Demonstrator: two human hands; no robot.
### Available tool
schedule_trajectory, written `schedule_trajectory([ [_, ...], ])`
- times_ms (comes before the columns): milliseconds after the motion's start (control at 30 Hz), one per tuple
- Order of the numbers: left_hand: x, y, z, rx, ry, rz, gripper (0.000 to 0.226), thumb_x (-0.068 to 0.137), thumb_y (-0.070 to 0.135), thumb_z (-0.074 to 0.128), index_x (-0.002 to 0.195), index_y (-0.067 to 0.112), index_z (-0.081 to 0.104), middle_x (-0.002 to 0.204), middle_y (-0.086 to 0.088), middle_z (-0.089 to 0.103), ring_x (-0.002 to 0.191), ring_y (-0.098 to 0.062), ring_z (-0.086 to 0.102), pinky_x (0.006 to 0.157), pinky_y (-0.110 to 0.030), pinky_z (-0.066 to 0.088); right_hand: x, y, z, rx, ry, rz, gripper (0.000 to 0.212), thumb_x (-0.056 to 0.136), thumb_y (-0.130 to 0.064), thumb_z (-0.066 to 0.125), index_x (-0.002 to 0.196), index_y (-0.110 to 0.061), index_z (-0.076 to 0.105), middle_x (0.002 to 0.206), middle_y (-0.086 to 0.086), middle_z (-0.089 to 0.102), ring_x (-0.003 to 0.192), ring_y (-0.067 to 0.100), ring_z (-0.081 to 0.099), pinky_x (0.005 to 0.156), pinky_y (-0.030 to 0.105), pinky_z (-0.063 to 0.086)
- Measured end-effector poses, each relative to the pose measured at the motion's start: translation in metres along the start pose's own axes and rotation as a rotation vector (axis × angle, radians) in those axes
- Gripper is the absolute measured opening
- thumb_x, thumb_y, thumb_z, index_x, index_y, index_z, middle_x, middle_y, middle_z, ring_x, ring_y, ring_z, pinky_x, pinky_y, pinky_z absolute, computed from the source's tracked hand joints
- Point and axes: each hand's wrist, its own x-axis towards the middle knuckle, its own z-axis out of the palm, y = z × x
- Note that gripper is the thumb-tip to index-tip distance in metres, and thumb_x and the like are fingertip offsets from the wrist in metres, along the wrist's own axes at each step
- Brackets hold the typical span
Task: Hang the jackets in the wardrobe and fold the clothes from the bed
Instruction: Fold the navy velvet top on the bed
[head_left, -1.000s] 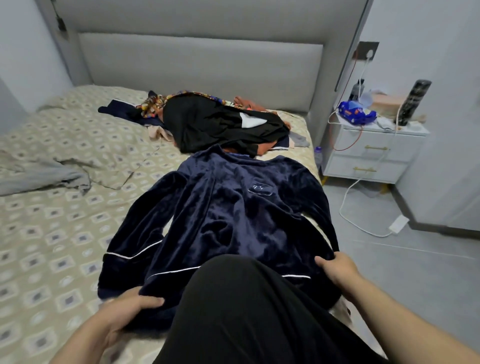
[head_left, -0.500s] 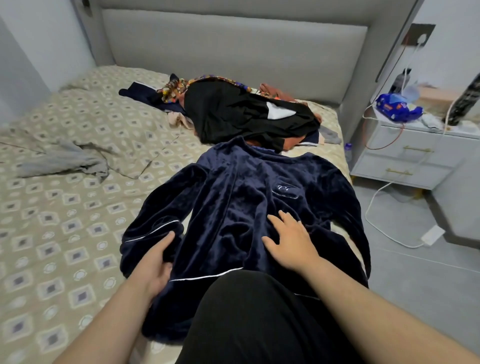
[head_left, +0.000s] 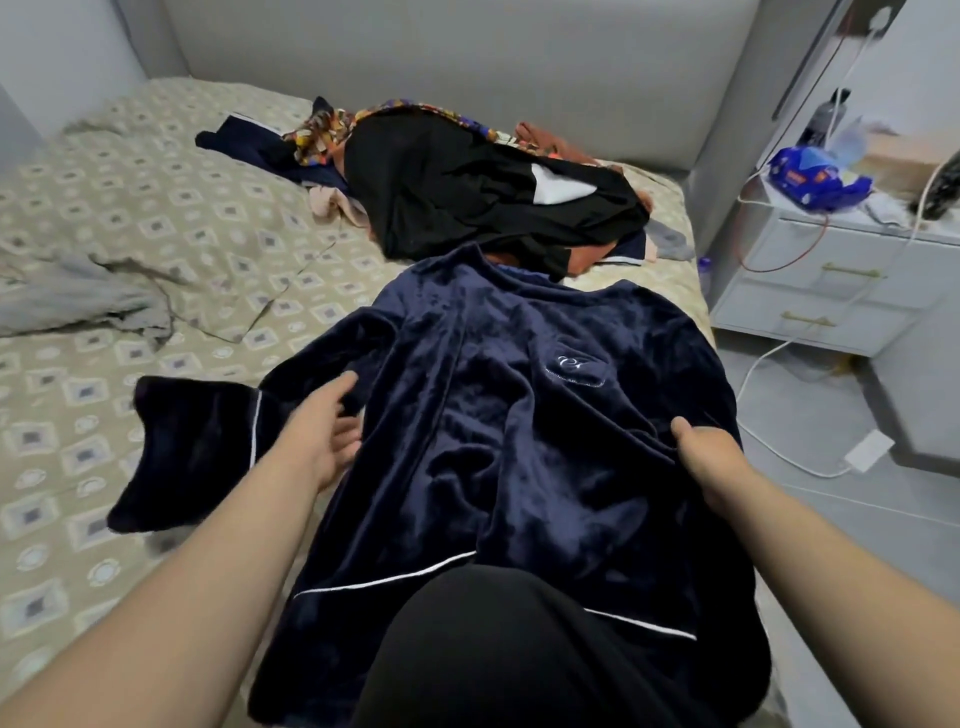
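On the bed (head_left: 156, 234), the top (head_left: 519, 415) lies flat, its sleeve (head_left: 197, 447) now swung outward beside the open left hand (head_left: 324, 436), while the right hand (head_left: 711, 457) has shifted to grip the side, seemingly ready for folding.

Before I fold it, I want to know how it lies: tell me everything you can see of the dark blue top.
The dark blue top looks plush and velvety, with white piping and a small embroidered chest emblem. It lies spread front-up, rumpled, on the patterned bed, collar against the clothes pile. One sleeve sticks sideways. The left hand touches its base; the right hand grips the other side.
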Motion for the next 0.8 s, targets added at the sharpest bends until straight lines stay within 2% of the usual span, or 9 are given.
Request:
schedule_trajectory([
  [100,0.010,0.005,0.025,0.274,-0.123,-0.050,0.067,0.070,0.057,0.081,0.115,0.009,0.068,0.101,-0.007,0.072,0.086,-0.024,0.068,0.073,-0.034,0.054,0.009,-0.007,0.004,0.202,-0.088,0.078,0.048,0.091,-0.047,0.062,0.107,-0.002,0.065,0.107,0.016,0.067,0.089,0.030,0.063,0.084,0.037,0.048],
  [200,0.030,0.013,0.048,0.312,-0.088,0.045,0.123,0.046,0.056,0.095,0.148,0.013,0.041,0.137,-0.010,0.058,0.111,-0.034,0.065,0.092,-0.049,0.054,0.016,-0.014,0.024,0.365,-0.030,0.058,0.074,0.067,-0.047,0.083,0.122,-0.008,0.054,0.114,0.010,0.065,0.096,0.030,0.066,0.091,0.043,0.054],
  [300,0.040,0.016,0.070,0.242,-0.012,0.185,0.112,0.081,0.016,0.080,0.159,0.020,0.000,0.155,-0.009,0.038,0.127,-0.033,0.053,0.102,-0.051,0.048,0.028,-0.014,0.031,0.274,0.110,0.004,0.069,0.073,-0.026,0.082,0.131,-0.009,0.047,0.119,0.010,0.061,0.104,0.031,0.061,0.098,0.042,0.050],
  [433,0.067,0.033,0.037,0.212,0.217,0.352,0.100,0.086,-0.012,0.060,0.159,0.021,0.001,0.150,-0.004,0.043,0.123,-0.023,0.050,0.093,-0.034,0.046,0.046,0.001,0.008,0.212,0.211,-0.053,0.047,0.075,-0.012,0.067,0.120,-0.017,0.052,0.114,0.010,0.064,0.098,0.029,0.060,0.094,0.039,0.049],
  [500,0.083,0.042,0.008,0.186,0.146,0.323,0.100,0.087,-0.014,0.056,0.159,0.025,-0.003,0.151,0.000,0.044,0.122,-0.023,0.053,0.088,-0.036,0.047,0.049,0.003,0.000,0.076,0.172,-0.055,0.045,0.078,-0.013,0.065,0.121,-0.015,0.050,0.119,0.016,0.063,0.104,0.035,0.060,0.092,0.039,0.047],
  [600,0.098,0.051,-0.009,0.052,0.002,0.260,0.096,0.089,0.000,0.064,0.158,0.034,0.006,0.147,0.000,0.047,0.107,-0.021,0.062,0.080,-0.041,0.054,0.045,-0.012,0.001,-0.210,0.101,0.050,0.054,0.081,-0.023,0.064,0.130,-0.005,0.049,0.132,0.025,0.053,0.118,0.041,0.053,0.096,0.041,0.045],
  [667,0.105,0.052,-0.008,-0.103,-0.030,0.241,0.088,0.089,0.018,0.070,0.157,0.030,0.016,0.140,-0.004,0.052,0.102,-0.019,0.064,0.076,-0.038,0.055,0.033,-0.030,0.007,-0.336,0.268,0.030,0.059,0.080,-0.031,0.063,0.128,0.002,0.054,0.136,0.029,0.046,0.124,0.045,0.046,0.104,0.046,0.042],
  [733,0.106,0.049,-0.009,-0.199,-0.052,0.189,0.091,0.079,0.041,0.078,0.153,0.023,0.029,0.139,-0.004,0.053,0.107,-0.019,0.063,0.070,-0.037,0.055,0.011,-0.049,0.026,-0.320,0.449,-0.193,0.059,0.082,-0.031,0.063,0.129,0.003,0.053,0.141,0.029,0.041,0.130,0.046,0.039,0.109,0.051,0.036],
  [800,0.114,0.044,-0.014,-0.262,-0.083,0.128,0.108,0.060,0.054,0.084,0.151,0.020,0.035,0.142,-0.004,0.051,0.119,-0.024,0.059,0.072,-0.041,0.056,-0.014,-0.070,0.064,-0.318,0.340,-0.487,0.063,0.089,-0.032,0.062,0.142,-0.003,0.045,0.155,0.022,0.029,0.143,0.039,0.027,0.116,0.049,0.027],
])
